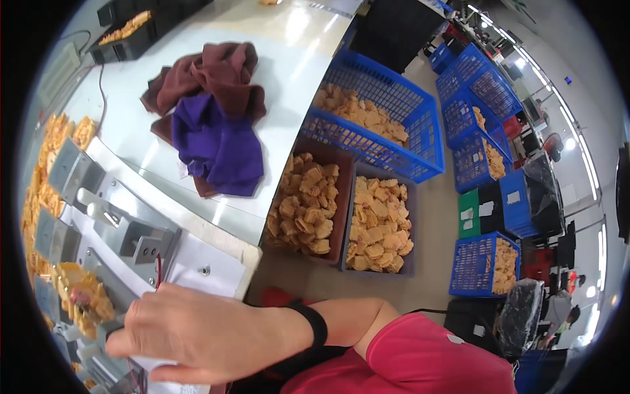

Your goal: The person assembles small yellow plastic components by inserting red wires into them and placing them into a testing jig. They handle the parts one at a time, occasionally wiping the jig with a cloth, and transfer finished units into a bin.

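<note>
Yellow-orange parts lie piled at the near left edge of the worktop, against a grey metal fixture. One hand, black band on its wrist, reaches across beside them with its grip loosely curled; whether it is the left or right, or has hold of anything, I cannot tell. Farther on, maroon and purple cloths lie bunched. Beyond the edge, brown and grey bins and a blue basket hold similar parts.
</note>
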A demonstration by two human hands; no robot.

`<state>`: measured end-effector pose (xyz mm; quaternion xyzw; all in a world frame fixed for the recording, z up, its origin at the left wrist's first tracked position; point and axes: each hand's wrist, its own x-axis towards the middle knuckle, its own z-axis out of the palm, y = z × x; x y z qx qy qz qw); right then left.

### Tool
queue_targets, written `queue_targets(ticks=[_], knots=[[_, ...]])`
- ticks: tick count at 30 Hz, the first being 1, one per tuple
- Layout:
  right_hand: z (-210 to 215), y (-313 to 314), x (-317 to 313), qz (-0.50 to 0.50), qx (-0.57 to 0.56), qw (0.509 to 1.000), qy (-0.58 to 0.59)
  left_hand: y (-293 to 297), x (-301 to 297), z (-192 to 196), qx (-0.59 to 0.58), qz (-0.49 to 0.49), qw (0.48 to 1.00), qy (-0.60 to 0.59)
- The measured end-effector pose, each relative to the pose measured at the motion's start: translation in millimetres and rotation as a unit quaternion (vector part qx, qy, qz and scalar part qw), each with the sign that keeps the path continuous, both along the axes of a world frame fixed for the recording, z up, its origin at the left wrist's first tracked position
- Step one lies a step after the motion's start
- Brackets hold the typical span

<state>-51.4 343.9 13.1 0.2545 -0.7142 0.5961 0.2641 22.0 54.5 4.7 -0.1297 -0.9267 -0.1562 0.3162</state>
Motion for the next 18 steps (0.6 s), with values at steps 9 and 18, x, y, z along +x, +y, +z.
queue_targets(ticks=[9, 18], knots=[[-17, -4, -12, -0.051, 0.031, 0.997, 0.058, 8, -15, -12, 0.031, 0.020, 0.999, 0.023], [-1, 0, 0, -0.083, 0.074, 0.992, -0.062, 10, -15, -16, 0.047, 0.024, 0.998, 0.041]])
